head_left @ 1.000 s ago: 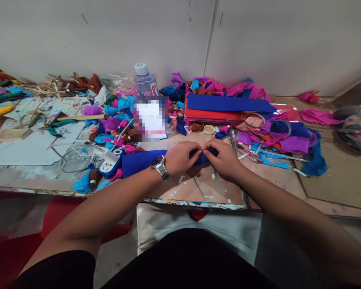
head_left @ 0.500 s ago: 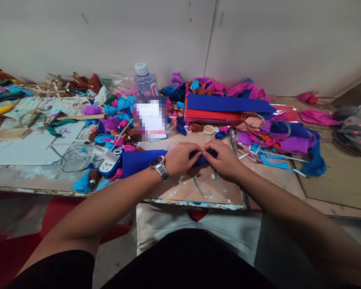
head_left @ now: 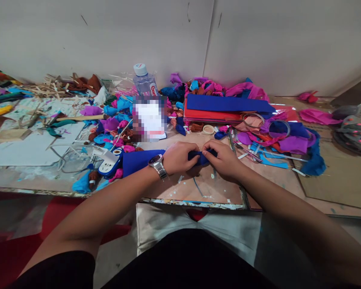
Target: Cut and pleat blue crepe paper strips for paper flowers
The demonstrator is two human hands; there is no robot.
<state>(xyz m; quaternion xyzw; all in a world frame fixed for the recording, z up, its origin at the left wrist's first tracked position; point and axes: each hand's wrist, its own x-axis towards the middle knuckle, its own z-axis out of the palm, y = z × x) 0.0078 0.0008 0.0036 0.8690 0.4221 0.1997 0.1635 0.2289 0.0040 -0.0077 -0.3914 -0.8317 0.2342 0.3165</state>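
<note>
A long strip of dark blue crepe paper [head_left: 140,161] lies on the table, running under my left wrist to my fingers. My left hand [head_left: 179,157], with a metal watch [head_left: 158,165] on the wrist, pinches the strip between thumb and fingers. Facing it, my right hand [head_left: 222,157] grips the gathered right end of the same strip. A bunched bit of the blue paper shows between my two hands. My fingertips partly hide the folds.
Behind my hands stand a plastic bottle [head_left: 144,82] and a stack of coloured paper [head_left: 228,105]. Left is a blue-and-white power strip [head_left: 110,164] with a cable. Tape rolls [head_left: 279,129], scissors [head_left: 251,152] and crumpled scraps lie right. The table's front edge [head_left: 192,204] runs before my lap.
My left hand has shifted slightly left, and its fingers are a little farther from the right hand's. More gathered blue paper shows between them.
</note>
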